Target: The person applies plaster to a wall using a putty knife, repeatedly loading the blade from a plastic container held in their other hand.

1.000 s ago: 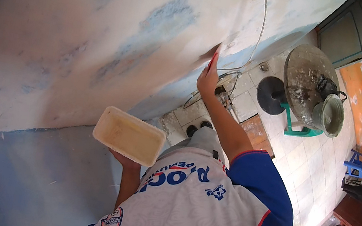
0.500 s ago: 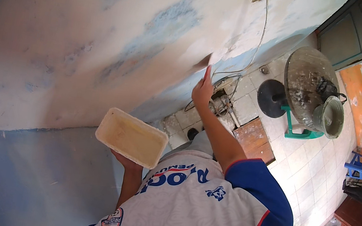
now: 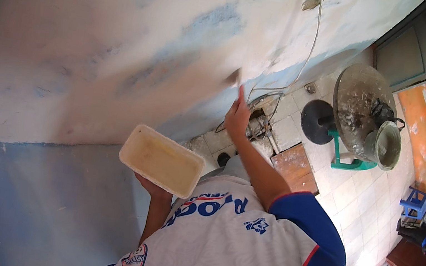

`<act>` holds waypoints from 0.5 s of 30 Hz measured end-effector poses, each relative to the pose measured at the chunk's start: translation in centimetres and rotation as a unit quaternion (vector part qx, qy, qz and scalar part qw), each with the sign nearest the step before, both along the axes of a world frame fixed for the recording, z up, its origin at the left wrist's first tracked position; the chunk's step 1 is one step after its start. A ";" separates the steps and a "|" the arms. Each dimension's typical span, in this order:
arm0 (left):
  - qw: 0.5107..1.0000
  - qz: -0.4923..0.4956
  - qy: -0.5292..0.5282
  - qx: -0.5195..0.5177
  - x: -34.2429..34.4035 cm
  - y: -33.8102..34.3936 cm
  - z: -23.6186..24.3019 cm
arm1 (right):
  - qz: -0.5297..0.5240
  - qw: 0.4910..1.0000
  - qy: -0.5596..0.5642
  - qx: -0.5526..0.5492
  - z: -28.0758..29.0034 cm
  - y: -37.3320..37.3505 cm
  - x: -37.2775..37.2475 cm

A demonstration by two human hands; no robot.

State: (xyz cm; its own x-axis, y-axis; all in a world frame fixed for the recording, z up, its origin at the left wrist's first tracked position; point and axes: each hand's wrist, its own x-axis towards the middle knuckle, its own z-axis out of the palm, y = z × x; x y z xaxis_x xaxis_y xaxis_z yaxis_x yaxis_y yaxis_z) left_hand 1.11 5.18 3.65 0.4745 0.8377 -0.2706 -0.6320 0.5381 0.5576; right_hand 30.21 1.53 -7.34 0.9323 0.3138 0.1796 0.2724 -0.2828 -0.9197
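My right hand (image 3: 237, 117) is closed around the red handle of a putty knife (image 3: 235, 77). Its wide blade is at the patchy white and blue wall (image 3: 130, 23), just left of a loose cable; whether the whole edge touches cannot be told. A shallow off-white rectangular tub (image 3: 162, 161) rests on my left hand (image 3: 154, 187), which grips it from beneath. Pale residue coats the tub's inside. The tub hides most of the left fingers.
A round, stained table (image 3: 356, 100) stands at the right, with a bucket (image 3: 387, 145) on it and a green stool (image 3: 352, 162) below. A cable (image 3: 313, 43) runs down the wall to clutter on the tiled floor. A blue stool (image 3: 415, 203) stands farther right.
The putty knife has moved left along the wall, with my right hand following. The whole view has shifted slightly; my left hand still holds the tub.
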 end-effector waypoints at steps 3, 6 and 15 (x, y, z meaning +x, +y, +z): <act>1.000 -0.002 -0.007 0.012 -0.2 0.1 0.2 | -0.028 0.999 -0.017 0.015 -0.2 -1.7 -1.3; 1.000 -0.005 -0.002 0.025 -0.2 0.3 0.0 | -0.085 0.996 -0.031 0.004 1.4 -1.3 6.4; 0.999 -0.005 -0.020 0.029 0.5 0.0 0.0 | -0.041 0.997 -0.059 0.014 -0.3 0.0 -0.5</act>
State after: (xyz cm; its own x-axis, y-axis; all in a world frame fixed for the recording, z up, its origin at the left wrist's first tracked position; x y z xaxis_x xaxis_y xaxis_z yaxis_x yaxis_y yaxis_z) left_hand 1.63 5.19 3.69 0.4924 0.8463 -0.2032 -0.6488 0.5125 0.5625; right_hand 29.71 1.55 -7.60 0.9264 0.2317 0.2969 0.3562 -0.2831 -0.8905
